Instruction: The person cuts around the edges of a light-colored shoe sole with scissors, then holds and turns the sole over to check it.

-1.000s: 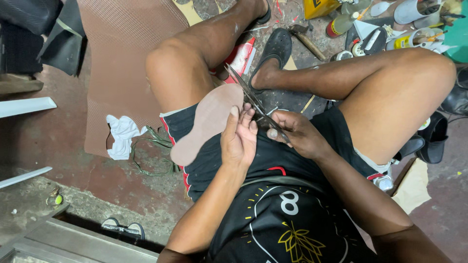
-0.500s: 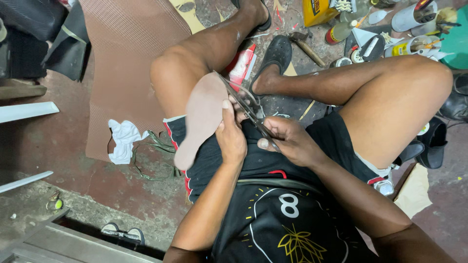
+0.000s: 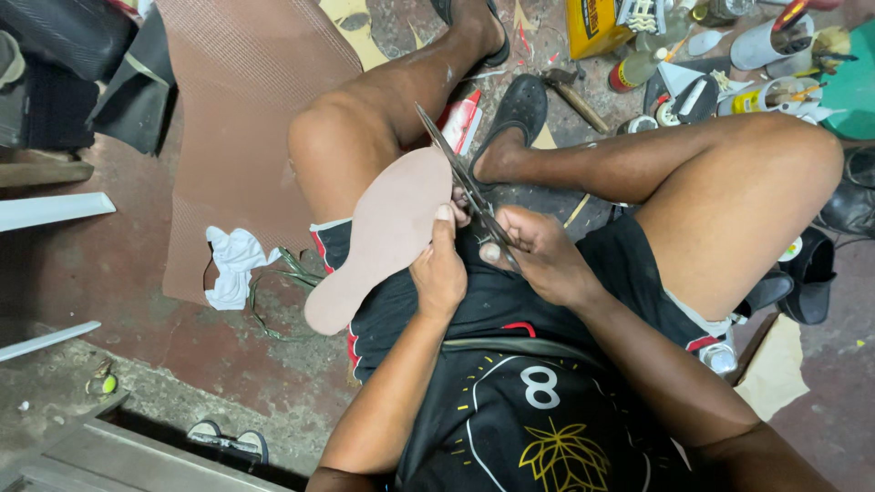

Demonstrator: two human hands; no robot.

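A tan sole-shaped cutout (image 3: pixel 387 235) lies over my lap and left thigh, its long axis running from upper right to lower left. My left hand (image 3: pixel 439 269) grips its right edge, thumb on top. In my right hand (image 3: pixel 533 251) is a pair of long metal scissors (image 3: pixel 456 169). Their blades point up and to the left along the sole's right edge. Both hands sit close together above my black shorts.
A large brown ribbed sheet (image 3: pixel 241 109) lies on the floor at left, with a white rag (image 3: pixel 232 264) and green trimmings beside it. Bottles, cups, a yellow box (image 3: pixel 597 25) and tools crowd the upper right. Dark shoes (image 3: pixel 848 205) stand at right. A hammer (image 3: pixel 574 98) lies near my foot.
The sole has been turned in my left hand and now points more toward the lower left. The scissors have shifted up along its right edge.
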